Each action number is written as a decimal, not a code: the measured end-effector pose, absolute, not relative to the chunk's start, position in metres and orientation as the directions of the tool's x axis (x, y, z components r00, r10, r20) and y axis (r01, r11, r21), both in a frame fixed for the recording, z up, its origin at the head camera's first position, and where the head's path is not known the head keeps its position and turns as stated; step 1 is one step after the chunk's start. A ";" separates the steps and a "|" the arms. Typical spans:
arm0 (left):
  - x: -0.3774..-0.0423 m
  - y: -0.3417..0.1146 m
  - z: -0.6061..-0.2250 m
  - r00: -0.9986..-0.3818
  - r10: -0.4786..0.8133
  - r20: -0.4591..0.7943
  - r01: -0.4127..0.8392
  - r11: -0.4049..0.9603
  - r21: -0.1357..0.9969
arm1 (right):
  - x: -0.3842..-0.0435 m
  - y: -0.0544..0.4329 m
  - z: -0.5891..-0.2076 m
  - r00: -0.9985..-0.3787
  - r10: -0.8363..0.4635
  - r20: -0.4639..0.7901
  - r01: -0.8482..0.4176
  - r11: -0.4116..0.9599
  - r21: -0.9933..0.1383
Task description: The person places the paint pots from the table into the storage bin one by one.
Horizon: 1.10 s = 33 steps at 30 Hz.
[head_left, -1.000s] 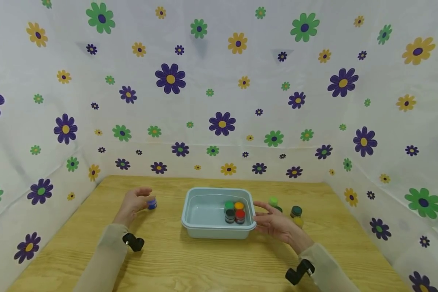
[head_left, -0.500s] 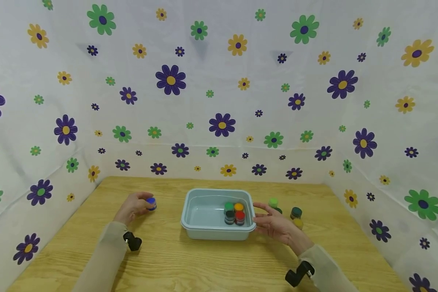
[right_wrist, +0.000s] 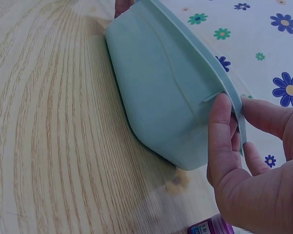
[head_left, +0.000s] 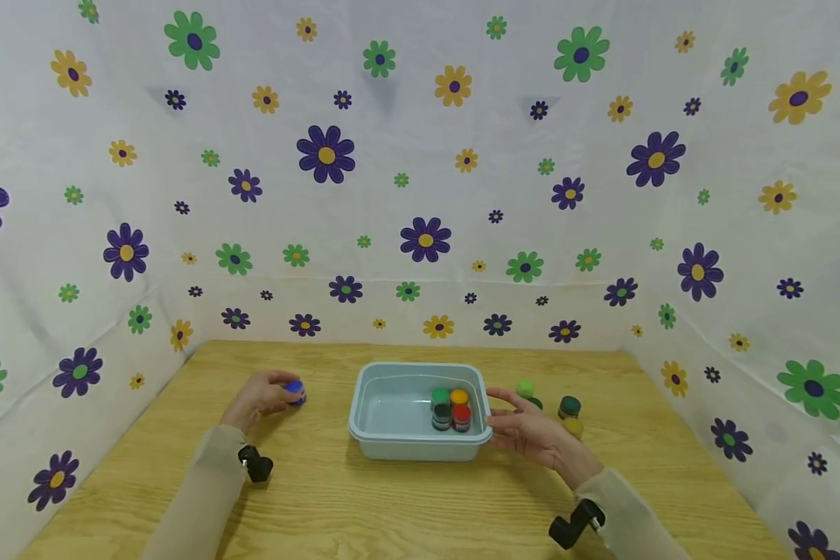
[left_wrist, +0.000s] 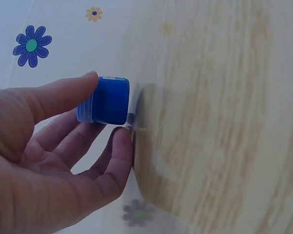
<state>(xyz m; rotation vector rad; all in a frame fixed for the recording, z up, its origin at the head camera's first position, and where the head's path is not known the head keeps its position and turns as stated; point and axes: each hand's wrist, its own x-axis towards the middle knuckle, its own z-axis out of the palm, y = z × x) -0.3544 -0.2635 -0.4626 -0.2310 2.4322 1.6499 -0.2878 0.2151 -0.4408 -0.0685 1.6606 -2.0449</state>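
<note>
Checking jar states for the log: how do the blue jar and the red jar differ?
Colour: the blue jar has a blue lid; the red jar has a red one.
Hold: the left hand pinches the blue jar; the red jar is unheld.
Place: the blue jar is outside the tub, to its left; the red jar is inside, near its right end.
Shared: both are small lidded jars.

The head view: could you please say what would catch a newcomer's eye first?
Probably the white backdrop with green, yellow and purple flowers, behind the wooden table. Then the pale blue rectangular plastic tub at mid-table, with four coloured jars at its right end, and, left of it, the small blue jar in the left hand.
</note>
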 end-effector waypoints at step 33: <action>-0.356 -0.204 -0.438 -0.996 0.071 0.048 0.060 0.178 0.982 | -0.288 0.216 -0.440 -0.872 -0.412 -0.262 0.338 -0.122 -0.933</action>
